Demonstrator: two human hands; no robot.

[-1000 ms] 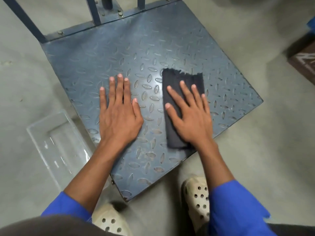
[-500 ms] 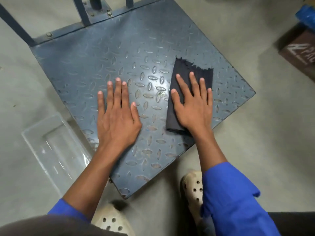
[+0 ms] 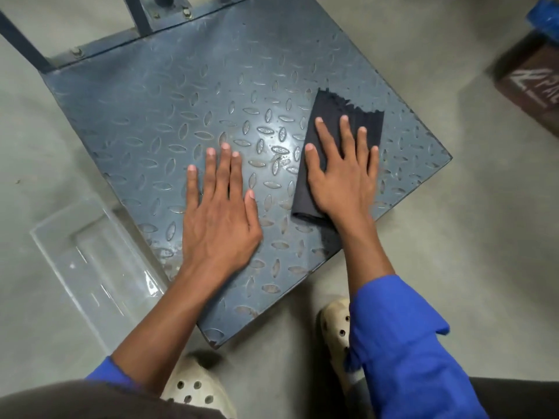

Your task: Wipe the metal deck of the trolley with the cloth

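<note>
Presses the cloth (image 3: 338,111) flat on the trolley deck (image 3: 181,101) w/ the right hand (image 3: 344,182): fingers straight and spread, palm on top, no pinching, nothing curled round the fabric. Keeps the left hand (image 3: 220,225) flat on bare metal just left of the cloth, fingers straight too, holding nothing. Same spot as 1 s ago, so prob. serves as support only.

Vs. 1 s ago: slides the cloth away, toward the far right part of the deck. Reached then almost to the near edge. Leaves now a strip of bare metal there, w/ the frayed far end well past the left fingertips (image 3: 226,146). Turns it a bit as well, approx. along the right edge, near it but not over it. Shows a shiny patch (image 3: 272,140) betw. the two hands. Cannot tell whether damp from wiping or only lamp glare.

Meaning for the task, as a judgement: looks like the middle of an outward stroke, so wiping in progress, not finished. Covers so far only the near right zone. Still needs the far part by the frame bars (image 3: 136,13) and the whole left side. Next prob. calls for a pull back or a shift to the left, w/ the left hand moved out of the way. Risks: cloth slipping over the right edge, frayed end snagging on the raised pattern.
</note>
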